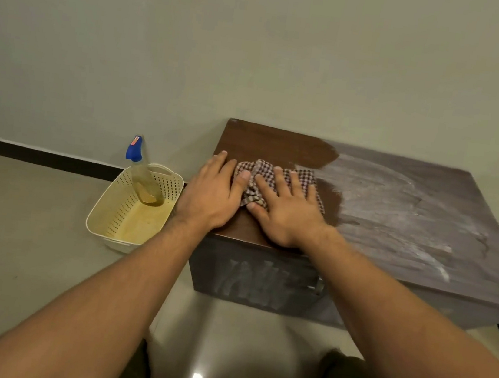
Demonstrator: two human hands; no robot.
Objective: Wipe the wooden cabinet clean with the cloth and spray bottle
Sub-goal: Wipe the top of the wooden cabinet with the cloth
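Fingers (276,189) of right hand (289,213) spread flat, pressing down on checkered cloth (263,171), not pinching it; flat palm likely for broad wiping pressure. Fingers of left hand (212,193) extended too, tips on cloth's left edge, palm on bare wood, probably steadying the bunched fabric. Cloth crumpled, lying on top of wooden cabinet (273,144) near its left front corner. Around cloth: dark clean brown patch; to the right, grey dusty smears across rest of top (413,210). Front face also dusty, streaked. Judged early in task, most of top unwiped. Spray bottle (140,174), blue trigger, leaning in cream perforated basket (101,217) on floor, just left of cabinet, parked within reach while both hands wipe.
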